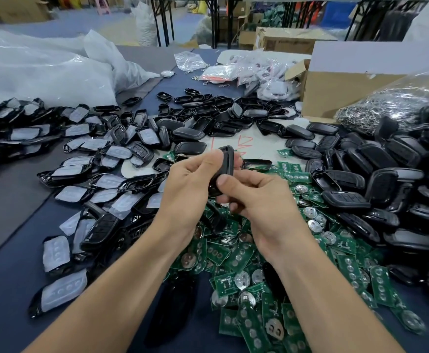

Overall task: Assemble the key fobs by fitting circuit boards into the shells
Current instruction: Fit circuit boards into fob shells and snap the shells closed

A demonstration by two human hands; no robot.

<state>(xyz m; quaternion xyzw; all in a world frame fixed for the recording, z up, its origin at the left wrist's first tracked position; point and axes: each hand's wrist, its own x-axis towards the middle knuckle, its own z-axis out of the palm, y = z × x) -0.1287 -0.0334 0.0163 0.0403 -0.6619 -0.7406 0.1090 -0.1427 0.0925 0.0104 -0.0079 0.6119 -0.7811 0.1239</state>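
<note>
We hold one black fob (226,163) edge-on above the boards (244,278) on the surface (9,271), left hand (190,184) and right hand (256,197) both pinching it, probably pressing the halves shut; next needs a firm even squeeze, then a fresh shell and board.

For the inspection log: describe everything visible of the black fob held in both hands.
The fob is a black, smooth, plastic-looking shell, seen nearly edge-on and roughly upright above the green circuit boards. The left hand grips its left side; the right hand pinches its lower end. Its faces are hidden.
</note>
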